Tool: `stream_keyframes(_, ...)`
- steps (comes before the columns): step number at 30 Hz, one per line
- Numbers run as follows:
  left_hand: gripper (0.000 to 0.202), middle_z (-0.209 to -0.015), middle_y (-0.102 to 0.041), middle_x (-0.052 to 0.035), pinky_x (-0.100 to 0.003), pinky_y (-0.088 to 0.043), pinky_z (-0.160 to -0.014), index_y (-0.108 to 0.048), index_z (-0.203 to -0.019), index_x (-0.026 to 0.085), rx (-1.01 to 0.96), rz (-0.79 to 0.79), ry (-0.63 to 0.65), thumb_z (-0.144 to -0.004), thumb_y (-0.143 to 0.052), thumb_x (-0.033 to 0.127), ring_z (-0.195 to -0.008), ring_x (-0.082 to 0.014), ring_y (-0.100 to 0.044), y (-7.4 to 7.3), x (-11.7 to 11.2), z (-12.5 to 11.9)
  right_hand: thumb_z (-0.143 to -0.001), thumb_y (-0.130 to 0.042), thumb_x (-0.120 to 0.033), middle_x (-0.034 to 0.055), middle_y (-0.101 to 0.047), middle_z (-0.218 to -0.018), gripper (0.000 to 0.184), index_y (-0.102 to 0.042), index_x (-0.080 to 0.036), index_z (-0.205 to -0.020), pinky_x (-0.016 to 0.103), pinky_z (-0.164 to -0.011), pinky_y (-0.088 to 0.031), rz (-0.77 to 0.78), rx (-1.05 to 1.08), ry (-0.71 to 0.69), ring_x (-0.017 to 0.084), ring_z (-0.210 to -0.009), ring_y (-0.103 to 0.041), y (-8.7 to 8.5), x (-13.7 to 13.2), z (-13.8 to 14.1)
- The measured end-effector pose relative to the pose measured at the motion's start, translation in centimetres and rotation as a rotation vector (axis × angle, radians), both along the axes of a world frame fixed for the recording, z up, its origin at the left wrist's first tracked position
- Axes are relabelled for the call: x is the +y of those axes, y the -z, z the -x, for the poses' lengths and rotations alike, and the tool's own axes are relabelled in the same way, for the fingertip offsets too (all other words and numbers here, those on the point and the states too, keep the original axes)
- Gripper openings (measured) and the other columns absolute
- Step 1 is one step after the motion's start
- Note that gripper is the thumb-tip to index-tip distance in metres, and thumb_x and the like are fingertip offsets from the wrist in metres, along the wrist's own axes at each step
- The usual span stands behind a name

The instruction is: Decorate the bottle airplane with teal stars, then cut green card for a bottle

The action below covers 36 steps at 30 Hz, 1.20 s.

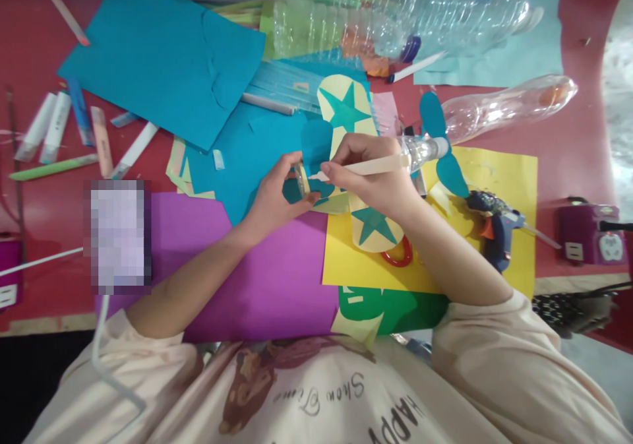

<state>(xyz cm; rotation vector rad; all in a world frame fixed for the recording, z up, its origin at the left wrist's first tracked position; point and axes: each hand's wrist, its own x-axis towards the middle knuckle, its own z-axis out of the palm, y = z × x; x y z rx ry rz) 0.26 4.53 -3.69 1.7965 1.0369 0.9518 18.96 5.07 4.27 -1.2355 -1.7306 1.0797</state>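
My left hand [281,193] is closed around a small ring-shaped piece, which looks like a roll of clear tape [301,179] stood on edge between thumb and fingers. In my right hand [373,173] is a white marker pen [380,165], its tip pointing left, close to the ring; whether they touch I cannot tell. Beneath the right hand and forearm lies a cream paper strip [326,101] with teal stars. Just right of that hand is a clear plastic bottle [418,152] with a teal paper propeller [448,144] at its white cap.
A glue gun [503,233] rests on yellow paper [514,173] at the right. Purple card [257,279] and blue card [168,48] cover the left. Clear bottles [341,28] lie at the back; several markers [57,127] lie far left, near a blurred-out device [119,233] with a cable.
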Motion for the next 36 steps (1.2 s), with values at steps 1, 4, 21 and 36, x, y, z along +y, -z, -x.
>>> stream_keyframes(1, 0.048, -0.123, -0.06, -0.0067, -0.046, -0.055, -0.096, -0.049, -0.119, 0.028, 0.0, 0.001, 0.0, -0.08, -0.071, 0.046, -0.114, -0.0268, -0.062, -0.02, -0.02, -0.01, -0.077, -0.066, -0.022, -0.0052, -0.049, -0.053, 0.028, -0.045, -0.022, -0.058, 0.026, -0.049, -0.031, -0.001, -0.004, 0.01, 0.009, -0.05, -0.04, -0.01, 0.01, -0.03)
stream_keyframes(4, 0.048, -0.125, -0.059, -0.0074, -0.044, -0.053, -0.098, -0.049, -0.118, 0.027, 0.003, 0.005, -0.002, -0.08, -0.072, 0.044, -0.117, -0.0265, -0.061, -0.04, -0.08, -0.03, -0.076, -0.067, -0.021, -0.004, -0.051, -0.054, 0.028, -0.046, -0.022, -0.058, 0.027, -0.049, -0.03, 0.0, -0.025, 0.042, 0.009, -0.05, -0.04, 0.08, 0.13, -0.21)
stream_keyframes(21, 0.056, -0.128, -0.06, -0.0089, -0.04, -0.053, -0.097, -0.048, -0.122, 0.026, 0.041, -0.003, -0.016, -0.079, -0.071, 0.053, -0.118, -0.0263, -0.061, 0.11, 0.0, 0.05, -0.074, -0.063, -0.021, -0.0042, -0.05, -0.05, 0.028, -0.043, -0.023, -0.055, 0.026, -0.046, -0.031, -0.02, -0.042, 0.092, 0.01, -0.049, -0.041, 0.03, 0.19, -0.59)
stream_keyframes(36, 0.055, -0.129, -0.059, -0.0101, -0.04, -0.052, -0.099, -0.049, -0.119, 0.023, 0.013, 0.024, 0.001, -0.08, -0.071, 0.055, -0.12, -0.0262, -0.06, -0.12, 0.03, 0.07, -0.078, -0.058, -0.016, -0.0038, -0.046, -0.052, 0.029, -0.038, -0.024, -0.058, 0.025, -0.046, -0.037, -0.041, -0.017, 0.126, 0.01, -0.051, -0.045, -0.1, 0.23, -0.84)
